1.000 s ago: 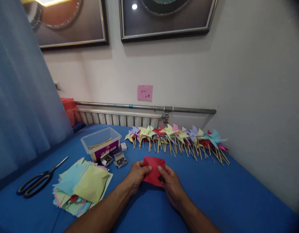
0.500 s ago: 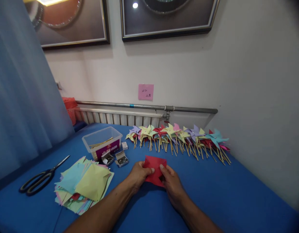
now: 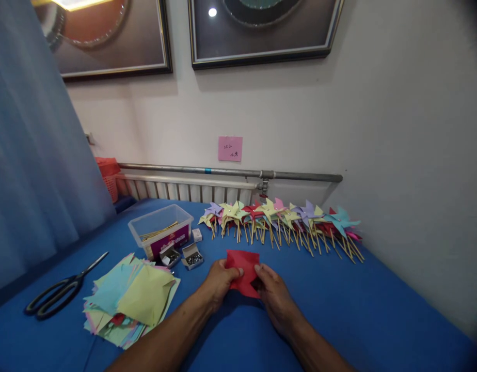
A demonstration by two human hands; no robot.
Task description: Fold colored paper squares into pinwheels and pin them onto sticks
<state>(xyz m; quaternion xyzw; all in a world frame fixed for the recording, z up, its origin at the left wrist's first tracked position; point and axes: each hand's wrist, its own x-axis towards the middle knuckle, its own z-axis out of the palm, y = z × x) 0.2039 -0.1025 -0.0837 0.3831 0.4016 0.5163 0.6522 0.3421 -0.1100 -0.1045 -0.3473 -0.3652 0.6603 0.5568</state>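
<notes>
A square of red paper is held up over the blue-covered table, between my two hands. My left hand pinches its left edge, thumb on top and fingers underneath. On the opposite side, my right hand grips the right edge between thumb and fingers. A dark patch shows at that right edge by the fingers; I cannot make out what it is. To the left of my forearm lies a messy stack of coloured paper squares, pale yellow and light blue on top.
Black-handled scissors lie at the far left. Behind the stack stand a clear plastic box of thin sticks and small open boxes of metal pins. Finished paper pinwheels on sticks line the back. A blue curtain hangs at left.
The view has shifted slightly. My right thumb has slid outward to the right edge of the red paper, and the left hand keeps its pinch.
</notes>
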